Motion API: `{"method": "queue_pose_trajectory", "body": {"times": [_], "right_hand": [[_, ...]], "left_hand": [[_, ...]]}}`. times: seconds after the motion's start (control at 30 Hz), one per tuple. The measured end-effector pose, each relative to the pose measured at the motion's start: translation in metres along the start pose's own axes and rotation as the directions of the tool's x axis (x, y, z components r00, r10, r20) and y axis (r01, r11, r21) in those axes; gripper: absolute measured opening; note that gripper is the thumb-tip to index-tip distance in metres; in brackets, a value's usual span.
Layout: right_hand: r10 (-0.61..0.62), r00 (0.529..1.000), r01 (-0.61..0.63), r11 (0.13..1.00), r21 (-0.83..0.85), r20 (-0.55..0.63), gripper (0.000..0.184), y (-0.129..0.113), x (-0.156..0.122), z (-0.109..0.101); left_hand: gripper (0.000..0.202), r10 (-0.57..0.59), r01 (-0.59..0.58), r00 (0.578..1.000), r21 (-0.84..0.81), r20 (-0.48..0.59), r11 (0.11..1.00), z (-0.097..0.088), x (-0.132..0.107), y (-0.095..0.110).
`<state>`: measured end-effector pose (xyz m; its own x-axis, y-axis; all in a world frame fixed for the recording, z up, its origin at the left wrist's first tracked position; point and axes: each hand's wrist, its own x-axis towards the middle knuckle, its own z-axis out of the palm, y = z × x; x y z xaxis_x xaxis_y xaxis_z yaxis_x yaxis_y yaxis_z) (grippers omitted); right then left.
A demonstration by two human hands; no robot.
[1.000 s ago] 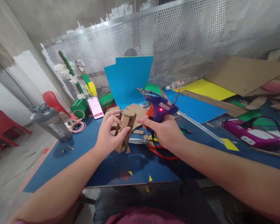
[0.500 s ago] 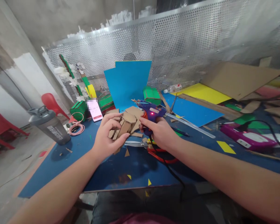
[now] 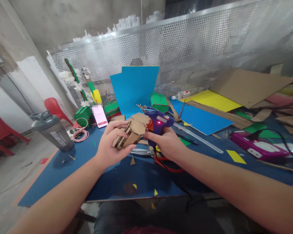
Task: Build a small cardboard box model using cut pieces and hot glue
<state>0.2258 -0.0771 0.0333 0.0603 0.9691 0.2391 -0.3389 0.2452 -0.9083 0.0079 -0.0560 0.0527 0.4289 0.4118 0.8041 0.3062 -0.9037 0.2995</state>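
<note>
My left hand (image 3: pixel 112 143) is closed around a small many-sided cardboard piece (image 3: pixel 131 137), its flat end facing up and to the right. Wrapped in my right hand (image 3: pixel 167 139) is a blue hot glue gun (image 3: pixel 158 118) with an orange trigger and a lit red light; its nozzle points up and left, behind the cardboard piece. A finger of my right hand reaches close to the piece's right edge; whether it touches, I cannot tell. Under the hands lie scissors (image 3: pixel 143 151) with red handles, partly hidden by my right hand and the gun's cord.
On the left stand a grey shaker bottle (image 3: pixel 52 131), a coiled pink cable (image 3: pixel 80 134) and a phone (image 3: pixel 100 116). A blue board (image 3: pixel 136 87) leans at the back. To the right are a steel ruler (image 3: pixel 199 138), a purple power strip (image 3: pixel 256 144) and cardboard sheets (image 3: pixel 251 86).
The cardboard piece has turned and moved slightly right in my left hand, so more of its side shows. My right hand has shifted slightly, and a finger now sits by the piece's edge.
</note>
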Motion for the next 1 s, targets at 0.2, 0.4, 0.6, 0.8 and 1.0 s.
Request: {"method": "queue_pose_trajectory", "body": {"times": [0.2,0.4,0.6,0.8,1.0], "right_hand": [[-0.033,0.999,0.033,0.999,-0.017,-0.021,0.052,0.003,0.002,-0.002],[-0.050,0.999,0.049,0.998,-0.044,-0.018,0.053,0.004,0.004,-0.005],[-0.076,0.996,0.068,0.985,-0.162,-0.045,0.049,-0.003,0.000,-0.006],[-0.251,0.967,0.249,0.918,-0.309,0.034,0.037,-0.006,-0.003,-0.008],[-0.245,0.969,0.226,0.909,-0.351,-0.012,0.045,0.000,0.000,-0.011]], "left_hand": [[0.027,0.144,-0.144,0.989,-0.005,-0.028,0.990,0.003,-0.001,-0.013],[0.045,0.095,-0.097,0.995,-0.084,-0.028,0.992,0.008,-0.003,-0.018],[0.066,-0.021,0.021,1.000,-0.070,-0.001,0.997,0.010,-0.007,-0.015],[0.061,-0.005,0.000,0.999,0.093,0.047,0.996,0.006,-0.006,-0.013],[0.058,0.099,-0.099,0.995,0.073,0.004,0.992,0.004,-0.002,-0.018]]}}
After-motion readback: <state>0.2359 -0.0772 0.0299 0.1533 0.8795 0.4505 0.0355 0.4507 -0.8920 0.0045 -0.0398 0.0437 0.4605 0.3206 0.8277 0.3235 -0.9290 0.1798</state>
